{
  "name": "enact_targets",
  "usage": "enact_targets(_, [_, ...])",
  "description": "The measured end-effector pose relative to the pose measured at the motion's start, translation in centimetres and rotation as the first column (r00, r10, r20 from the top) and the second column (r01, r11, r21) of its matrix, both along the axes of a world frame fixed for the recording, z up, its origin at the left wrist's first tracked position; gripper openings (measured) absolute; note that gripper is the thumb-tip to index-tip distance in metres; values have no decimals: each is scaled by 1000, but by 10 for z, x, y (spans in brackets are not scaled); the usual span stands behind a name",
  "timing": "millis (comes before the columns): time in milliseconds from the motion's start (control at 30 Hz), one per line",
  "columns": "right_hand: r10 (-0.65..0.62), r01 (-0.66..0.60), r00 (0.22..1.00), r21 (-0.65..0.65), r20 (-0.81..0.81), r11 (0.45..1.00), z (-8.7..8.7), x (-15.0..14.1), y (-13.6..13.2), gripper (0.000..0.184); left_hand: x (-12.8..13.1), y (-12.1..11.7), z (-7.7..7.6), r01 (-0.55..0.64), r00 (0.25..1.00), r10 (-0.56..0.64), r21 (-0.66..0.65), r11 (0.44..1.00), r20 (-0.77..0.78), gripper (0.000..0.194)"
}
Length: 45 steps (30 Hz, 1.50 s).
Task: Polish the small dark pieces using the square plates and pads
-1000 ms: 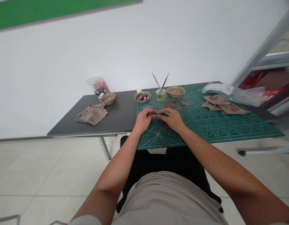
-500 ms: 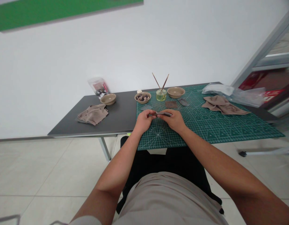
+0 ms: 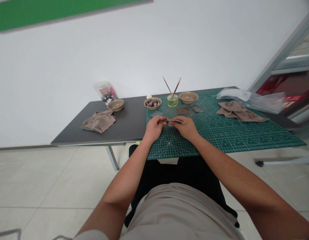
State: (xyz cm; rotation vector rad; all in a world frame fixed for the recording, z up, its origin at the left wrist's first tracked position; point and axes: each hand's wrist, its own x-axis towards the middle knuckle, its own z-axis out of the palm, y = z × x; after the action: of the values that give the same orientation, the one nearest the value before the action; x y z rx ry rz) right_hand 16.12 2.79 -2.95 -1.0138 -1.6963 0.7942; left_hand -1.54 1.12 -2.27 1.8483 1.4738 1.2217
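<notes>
Above the green cutting mat (image 3: 219, 133), my left hand (image 3: 154, 127) and my right hand (image 3: 186, 128) meet at the fingertips. My right hand pinches a thin, grey-brown folded piece of sandpaper (image 3: 176, 121). Closed fingers on my left hand hold something small against it, mostly hidden by the fingertips. Just beyond lie a brown sandpaper piece (image 3: 183, 110), a grey one (image 3: 196, 108) and a pale grey-blue piece (image 3: 157, 114). A bowl (image 3: 152, 107) of small brown and dark chunks stands behind my left hand.
A glass jar (image 3: 172, 100) of yellowish liquid holds two brushes. Tan bowls stand at the back (image 3: 188, 97) and left (image 3: 115, 105), near a clear tub (image 3: 104, 91). Brown cloths lie left (image 3: 99, 121) and right (image 3: 238, 110), the latter near a plastic bag (image 3: 259, 100).
The sandpaper in my right hand has tilted, its face now showing less and its edge more. Both hands stay in nearly the same place, with small finger shifts.
</notes>
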Motion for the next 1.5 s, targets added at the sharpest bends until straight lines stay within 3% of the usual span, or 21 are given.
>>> enact_targets(233, [-7, 8, 1000, 29, -21, 1000, 0, 0, -1, 16, 1, 2, -3, 17, 998, -17, -2, 1000, -62, 20])
enact_targets(500, [-10, 10, 1000, 21, 7, 1000, -1, 0, 0, 15, 0, 2, -1, 9, 1000, -9, -24, 1000, 10, 22])
enact_targets(767, [-10, 10, 1000, 62, 5, 998, -2, 1, 0, 15, 0, 2, -3, 25, 999, -26, -29, 999, -38, 19])
enact_targets(1033, [-35, 32, 998, 47, 60, 998, 0, 1, -2, 14, 1, 1, 0, 24, 999, -22, -33, 999, 48, 24])
enact_targets(1200, [-29, 19, 998, 152, 60, 988, 0, 1, -4, 14, 2, 2, -2, 20, 998, -19, -18, 1000, 67, 23])
enact_targets(1333, [-40, 33, 999, 217, 26, 976, -1, 1, -7, 14, 3, 5, -7, 70, 981, -63, -30, 997, 184, 25])
enact_targets(1500, [-151, 148, 988, 109, 20, 983, -3, 1, -3, 19, 2, 7, -12, 139, 950, -145, 41, 989, 278, 22])
